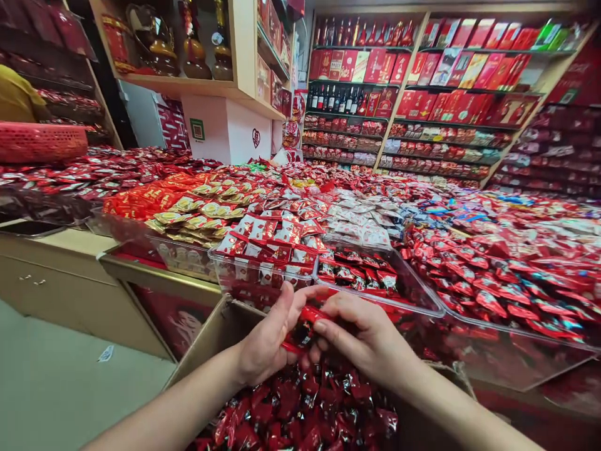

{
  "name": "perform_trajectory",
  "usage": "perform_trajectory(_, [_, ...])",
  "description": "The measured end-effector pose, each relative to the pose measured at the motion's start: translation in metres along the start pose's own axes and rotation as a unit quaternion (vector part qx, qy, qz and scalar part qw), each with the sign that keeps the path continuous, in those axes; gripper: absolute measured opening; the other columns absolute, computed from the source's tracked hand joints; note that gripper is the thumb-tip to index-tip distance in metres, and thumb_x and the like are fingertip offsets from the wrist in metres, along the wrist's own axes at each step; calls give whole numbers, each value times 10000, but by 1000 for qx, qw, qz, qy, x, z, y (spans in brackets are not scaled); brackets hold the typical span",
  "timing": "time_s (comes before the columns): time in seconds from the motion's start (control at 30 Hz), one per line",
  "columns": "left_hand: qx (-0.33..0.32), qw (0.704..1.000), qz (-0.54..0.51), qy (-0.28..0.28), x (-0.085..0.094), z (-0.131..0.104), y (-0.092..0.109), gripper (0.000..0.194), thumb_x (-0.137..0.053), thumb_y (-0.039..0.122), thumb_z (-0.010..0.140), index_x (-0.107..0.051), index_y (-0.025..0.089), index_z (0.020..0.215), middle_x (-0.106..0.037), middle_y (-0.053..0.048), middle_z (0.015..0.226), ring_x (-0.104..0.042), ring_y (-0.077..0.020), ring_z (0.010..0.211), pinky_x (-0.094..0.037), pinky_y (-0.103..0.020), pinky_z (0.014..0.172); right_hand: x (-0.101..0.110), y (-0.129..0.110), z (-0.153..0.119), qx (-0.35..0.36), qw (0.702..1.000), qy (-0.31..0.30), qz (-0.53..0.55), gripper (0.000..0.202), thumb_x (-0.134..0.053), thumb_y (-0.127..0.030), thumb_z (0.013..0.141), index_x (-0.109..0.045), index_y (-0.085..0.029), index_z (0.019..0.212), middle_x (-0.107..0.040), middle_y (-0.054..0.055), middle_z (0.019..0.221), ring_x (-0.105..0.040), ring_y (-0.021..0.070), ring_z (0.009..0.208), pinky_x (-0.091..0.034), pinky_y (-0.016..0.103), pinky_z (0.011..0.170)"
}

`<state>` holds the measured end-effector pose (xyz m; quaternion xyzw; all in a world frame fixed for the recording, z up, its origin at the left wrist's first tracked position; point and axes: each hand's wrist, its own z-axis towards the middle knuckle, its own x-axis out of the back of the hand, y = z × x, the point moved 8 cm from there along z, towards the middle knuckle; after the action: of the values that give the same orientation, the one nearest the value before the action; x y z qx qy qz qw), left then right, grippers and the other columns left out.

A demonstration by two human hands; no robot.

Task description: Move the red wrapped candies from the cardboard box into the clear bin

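On the far left, a yellow sleeve (19, 94) showed behind a red basket (42, 143), which sat on a spread of small packets. Near left, a scrap of paper (106, 354) lay on the pale green floor (70, 388). Next came orange-red packets (141, 197), then gold packets (201, 216), heaped beside each other. The left hand (270, 335) was curled around one side of a shiny red and black packet (305, 329), its thumb pointing up. The packet was held between both hands, above the open cardboard box (206, 332), where dark red packets (300, 407) lay in a loose pile. The right hand (357, 329) gripped the other side, thumb on the packet and fingers bent. Just beyond the hands, a clear bin (425, 300) held more red and black packets, with white packets (361, 219) behind it. Far right of centre, shelves (399, 119) carried boxes and bottles; nearer on the right, red packets (488, 282) filled another clear bin (521, 341).
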<state>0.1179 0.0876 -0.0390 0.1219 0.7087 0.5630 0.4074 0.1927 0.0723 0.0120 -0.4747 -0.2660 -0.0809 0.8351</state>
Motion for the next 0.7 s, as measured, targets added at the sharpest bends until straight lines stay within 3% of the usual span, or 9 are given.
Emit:
perform_trajectory(0.1, [28,998,57,3,0,-1,-14,514,-589,424,725,-434,216,1168,-542,-3,723,-510,-92,571,-354,-185,494,-6,19,-9,-23,997,44,67,169,-479,-266,812,-549,-182,683,-557,-8,597,-527,110,570,-423,232,559])
perform_trajectory(0.17, [39,997,60,-17,-1,-1,-18,410,-592,350,746,-493,205,1117,-555,-19,776,-527,-91,608,-355,-178,500,-3,30,-14,-31,992,72,95,158,-500,-256,800,-575,-180,684,-532,-14,573,-500,104,533,-416,232,534])
perform_trajectory(0.27, [55,998,19,-31,-2,-2,-20,337,-492,374,811,-527,192,1093,-570,-43,833,-530,-86,626,-352,-170,491,5,36,-21,-16,987,112,113,107,-530,-228,782,-630,-209,750,-542,0,639,-520,120,618,-436,255,606])
perform_trajectory(0.37, [-9,999,48,24,6,0,-10,319,-582,272,764,-540,205,1073,-590,-27,898,-526,-67,658,-389,-156,546,6,41,-26,-37,972,145,182,150,-544,-246,770,-614,-255,902,-551,26,830,-546,138,728,-462,262,612])
perform_trajectory(0.43, [-86,989,103,64,10,0,0,352,-623,201,726,-527,231,1063,-577,-15,1005,-535,-102,829,-424,-189,708,0,47,-27,-77,948,147,272,240,-525,-282,783,-540,-270,1022,-554,28,877,-555,119,658,-476,257,558])
perform_trajectory(0.5, [-134,969,182,101,13,-3,5,371,-620,168,723,-506,254,1065,-541,-6,1091,-478,-144,1003,-378,-247,867,-7,51,-27,-110,921,142,346,294,-557,-296,759,-496,-254,1044,-567,23,867,-548,96,593,-483,248,542])
perform_trajectory(0.6, [-141,947,257,129,15,-6,4,425,-620,166,719,-466,266,1103,-505,-8,1117,-445,-168,1054,-354,-272,909,-9,54,-27,-135,907,147,371,280,-635,-258,695,-521,-206,946,-585,17,817,-556,92,617,-490,236,590])
perform_trajectory(0.7, [-101,970,189,112,16,-4,-2,441,-628,201,708,-443,234,1108,-519,-19,1018,-509,-165,951,-416,-268,828,-6,58,-28,-141,908,163,359,192,-615,-238,714,-514,-205,874,-587,-3,750,-558,89,597,-492,224,563])
